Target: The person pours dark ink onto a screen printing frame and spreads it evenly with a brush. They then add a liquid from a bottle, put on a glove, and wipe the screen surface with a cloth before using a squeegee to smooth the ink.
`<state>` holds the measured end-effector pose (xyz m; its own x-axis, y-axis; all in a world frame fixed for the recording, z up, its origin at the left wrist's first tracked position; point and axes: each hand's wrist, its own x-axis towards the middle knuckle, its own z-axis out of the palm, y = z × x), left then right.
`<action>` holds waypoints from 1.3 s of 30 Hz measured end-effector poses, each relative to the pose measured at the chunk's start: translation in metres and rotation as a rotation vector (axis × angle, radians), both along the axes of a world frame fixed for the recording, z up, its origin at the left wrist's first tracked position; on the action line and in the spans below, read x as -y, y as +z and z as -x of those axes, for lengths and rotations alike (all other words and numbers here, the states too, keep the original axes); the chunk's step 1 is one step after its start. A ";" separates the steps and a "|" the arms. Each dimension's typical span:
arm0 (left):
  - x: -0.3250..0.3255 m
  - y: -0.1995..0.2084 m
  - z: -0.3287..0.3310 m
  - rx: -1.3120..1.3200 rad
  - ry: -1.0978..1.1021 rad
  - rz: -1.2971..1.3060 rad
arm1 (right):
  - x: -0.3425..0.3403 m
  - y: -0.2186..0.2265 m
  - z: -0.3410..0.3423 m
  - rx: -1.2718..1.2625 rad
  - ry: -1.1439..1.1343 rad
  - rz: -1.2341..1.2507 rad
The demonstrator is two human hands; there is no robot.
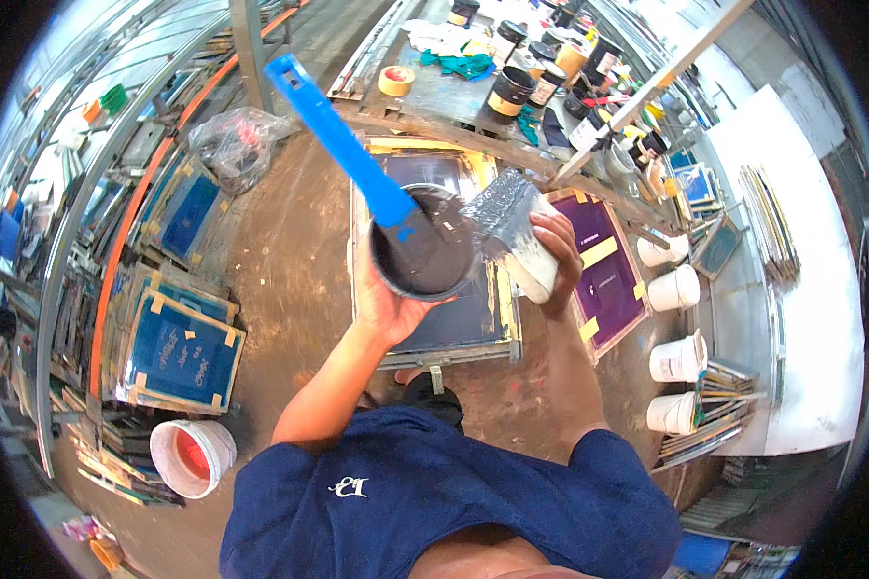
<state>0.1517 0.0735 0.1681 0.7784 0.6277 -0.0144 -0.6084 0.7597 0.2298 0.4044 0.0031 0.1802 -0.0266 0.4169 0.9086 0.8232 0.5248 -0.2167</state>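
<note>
My left hand (384, 301) is closed around the side of a round pot (459, 270) of thick dark ink. From the ink a blue spatula (343, 140) leans out toward the upper left, its lower end coated dark. To the right, my right hand (560, 251) grips a pale wedge-shaped block (523, 232) with a shiny grey, smeared upper face. Its left edge is at or very near the pot's rim; I cannot tell if they touch. Beneath both hands lies a framed printing screen (444, 335) with yellow tape along its edges, partly hidden by the pot.
A purple framed screen (603, 275) leans to the right, beside several white buckets (674, 288). Ink tubs (510, 92) crowd the far table. Blue screens (179, 352) and a bucket with red residue (193, 458) stand on the left. A metal post (251, 58) rises at far left.
</note>
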 end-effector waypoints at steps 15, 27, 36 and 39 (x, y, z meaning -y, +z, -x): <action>-0.014 -0.060 0.063 -0.130 0.087 -0.002 | -0.012 0.010 -0.017 -1.280 0.604 0.558; -0.018 -0.065 0.142 -0.149 0.255 -0.106 | 0.019 -0.158 -0.058 -1.132 -0.290 1.119; -0.004 -0.081 0.138 -0.168 0.302 0.009 | 0.037 -0.250 -0.099 -1.125 -0.305 1.211; -0.012 -0.078 0.119 -0.133 0.249 0.026 | 0.053 -0.272 -0.114 -0.906 -0.515 1.257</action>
